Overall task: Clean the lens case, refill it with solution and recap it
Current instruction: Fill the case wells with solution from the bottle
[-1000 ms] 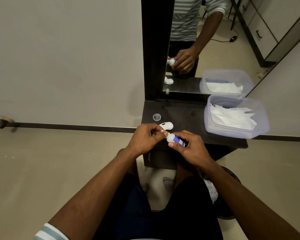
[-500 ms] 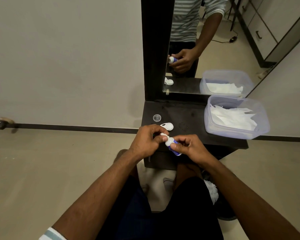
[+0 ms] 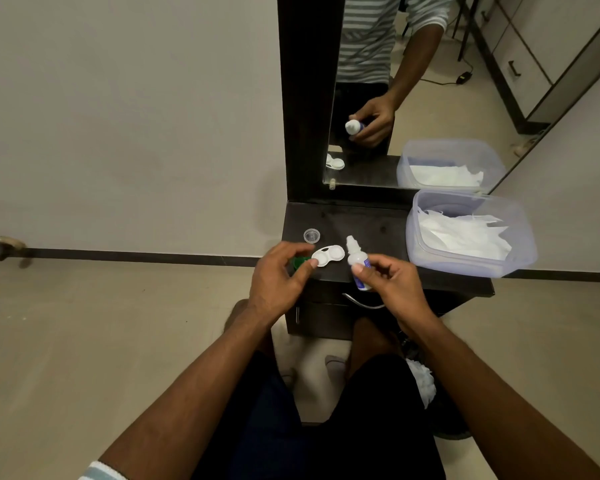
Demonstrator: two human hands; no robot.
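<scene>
Your left hand [image 3: 279, 275] covers most of a green object [image 3: 298, 262] at the near edge of the dark surface [image 3: 371, 223]; what it is cannot be told. Your right hand's [image 3: 392, 282] grip hides the lower half of the white bottle [image 3: 355, 259], and its blue label is too small to read. The clear cap [image 3: 311, 235] is too small to show detail. The mirror's [image 3: 413, 98] top is cut off by the frame, so your reflection ends at the striped shirt. The plastic box [image 3: 468, 258] blurs the white tissues [image 3: 465, 233] inside. A white bundle [image 3: 421, 384] behind your right forearm is partly hidden.
</scene>
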